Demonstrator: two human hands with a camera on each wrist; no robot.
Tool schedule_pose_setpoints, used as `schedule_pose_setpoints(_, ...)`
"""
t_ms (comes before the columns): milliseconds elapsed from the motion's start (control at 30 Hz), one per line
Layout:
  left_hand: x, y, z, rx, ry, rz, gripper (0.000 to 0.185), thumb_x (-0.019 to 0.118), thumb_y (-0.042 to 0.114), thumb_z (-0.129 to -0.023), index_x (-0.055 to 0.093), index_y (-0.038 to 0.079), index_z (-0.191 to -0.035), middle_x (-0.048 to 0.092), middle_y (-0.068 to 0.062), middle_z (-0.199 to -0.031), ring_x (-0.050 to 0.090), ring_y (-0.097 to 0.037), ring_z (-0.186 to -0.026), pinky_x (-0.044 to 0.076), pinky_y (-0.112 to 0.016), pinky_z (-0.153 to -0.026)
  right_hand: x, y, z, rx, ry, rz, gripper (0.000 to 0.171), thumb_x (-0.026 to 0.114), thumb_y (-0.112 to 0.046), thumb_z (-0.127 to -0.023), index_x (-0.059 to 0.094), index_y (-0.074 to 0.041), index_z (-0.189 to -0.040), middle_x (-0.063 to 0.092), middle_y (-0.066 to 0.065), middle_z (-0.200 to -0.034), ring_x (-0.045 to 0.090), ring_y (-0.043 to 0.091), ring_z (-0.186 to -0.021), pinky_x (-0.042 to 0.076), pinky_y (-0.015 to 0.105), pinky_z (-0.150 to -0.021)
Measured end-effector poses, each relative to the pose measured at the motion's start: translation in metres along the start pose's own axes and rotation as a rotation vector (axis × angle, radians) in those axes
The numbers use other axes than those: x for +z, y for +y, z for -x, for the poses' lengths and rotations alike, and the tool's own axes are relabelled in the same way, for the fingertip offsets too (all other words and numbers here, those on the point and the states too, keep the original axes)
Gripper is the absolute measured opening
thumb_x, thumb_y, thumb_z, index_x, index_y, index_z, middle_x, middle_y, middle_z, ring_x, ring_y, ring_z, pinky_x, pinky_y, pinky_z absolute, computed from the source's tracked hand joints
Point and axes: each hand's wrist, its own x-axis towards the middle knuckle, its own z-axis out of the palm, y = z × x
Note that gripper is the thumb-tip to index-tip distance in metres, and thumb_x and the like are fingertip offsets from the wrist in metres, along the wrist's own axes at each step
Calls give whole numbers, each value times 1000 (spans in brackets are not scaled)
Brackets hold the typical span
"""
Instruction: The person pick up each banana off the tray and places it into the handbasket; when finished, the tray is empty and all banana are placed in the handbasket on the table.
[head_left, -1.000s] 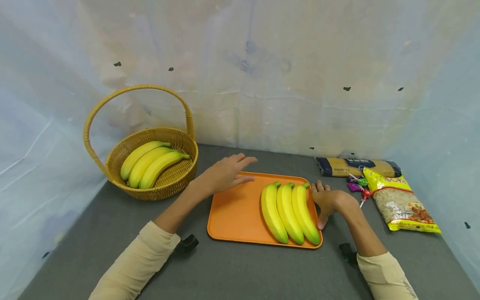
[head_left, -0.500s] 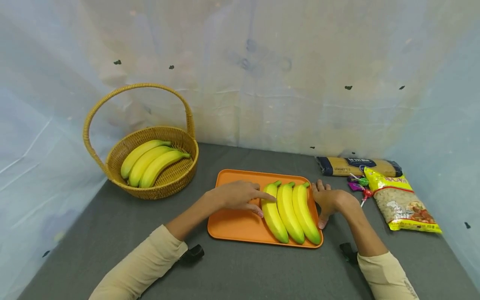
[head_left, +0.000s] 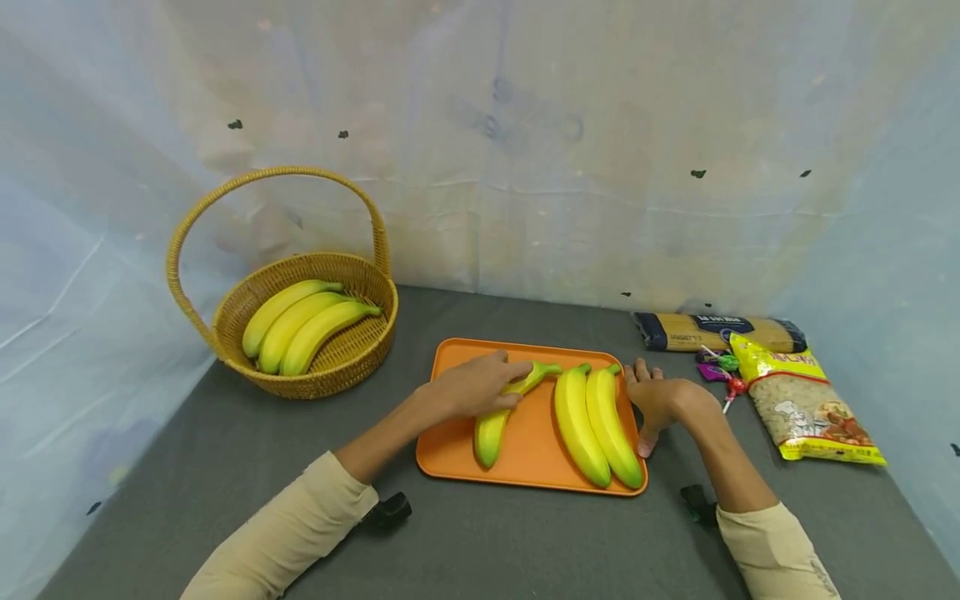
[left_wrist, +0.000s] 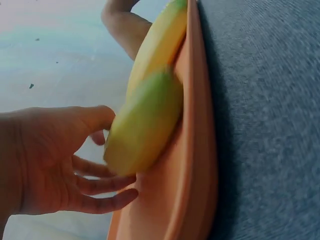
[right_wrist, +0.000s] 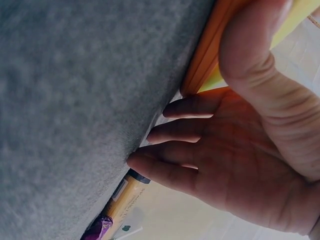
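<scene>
My left hand (head_left: 472,386) grips a yellow banana (head_left: 491,437) over the left-middle of the orange tray (head_left: 450,454). Seen from the left wrist, thumb and fingers lie on either side of this banana (left_wrist: 145,125), whose end tilts toward the camera. Two more bananas (head_left: 576,425) lie side by side on the tray's right part. At the tray's right edge rests my right hand (head_left: 656,404), its fingers extended and fingertips down on the grey table. In the right wrist view the thumb of this hand (right_wrist: 230,155) lies by the tray rim (right_wrist: 202,55).
A wicker basket (head_left: 367,358) with a tall handle stands at the left, several bananas (head_left: 300,325) inside. On the right lie a spaghetti pack (head_left: 686,333), wrapped lollipops (head_left: 735,386) and a yellow-edged bag (head_left: 795,408). A pale plastic sheet (head_left: 525,208) hangs behind the table.
My left hand has come down onto the tray, taken the leftmost banana and moved it left, away from the other two. The right hand stays at the tray's edge.
</scene>
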Motion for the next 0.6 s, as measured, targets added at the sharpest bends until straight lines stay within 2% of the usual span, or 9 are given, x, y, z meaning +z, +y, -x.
schedule_pose_setpoints(133, -7, 3, 2, -84, 90, -19, 17, 65, 20, -103, 56, 13, -115, 56, -7, -95, 44, -14, -69, 36, -24, -63, 6, 12, -12, -8, 4, -11, 173, 89, -77, -38, 5, 3, -167, -7, 36, -171, 0, 61, -156, 13, 84, -115)
schedule_pose_setpoints(267, -23, 5, 8, -100, 216, -28, 22, 69, 17, -97, 52, 11, -109, 53, -8, -91, 44, -17, -71, 34, -26, -64, 6, 9, -10, 7, -1, -2, 166, 93, -69, -45, 5, 1, -167, -7, 34, -172, 0, 59, -158, 15, 82, -117)
schedule_pose_setpoints(400, -44, 5, 16, -126, 337, -70, 26, 71, 15, -91, 48, 11, -102, 47, -5, -86, 43, -19, -74, 33, -29, -65, 2, 2, -1, 0, 7, -16, 162, 95, -63, -49, 4, 1, -167, -8, 34, -171, -1, 57, -159, 16, 80, -119)
schedule_pose_setpoints(467, -56, 3, 23, -145, 397, -87, 27, 72, 14, -89, 48, 12, -101, 45, -4, -86, 44, -19, -74, 35, -30, -65, 1, 1, 1, -8, 10, -19, 164, 93, -66, -48, 4, 2, -167, -9, 34, -171, -2, 58, -158, 15, 80, -119)
schedule_pose_setpoints(600, -82, -5, 40, -188, 521, -84, 24, 68, 11, -84, 47, 9, -96, 40, -3, -80, 39, -19, -69, 30, -31, -61, 3, 3, -3, -1, 5, -19, 167, 92, -69, -45, 3, 2, -167, -9, 33, -172, -2, 57, -159, 14, 80, -119)
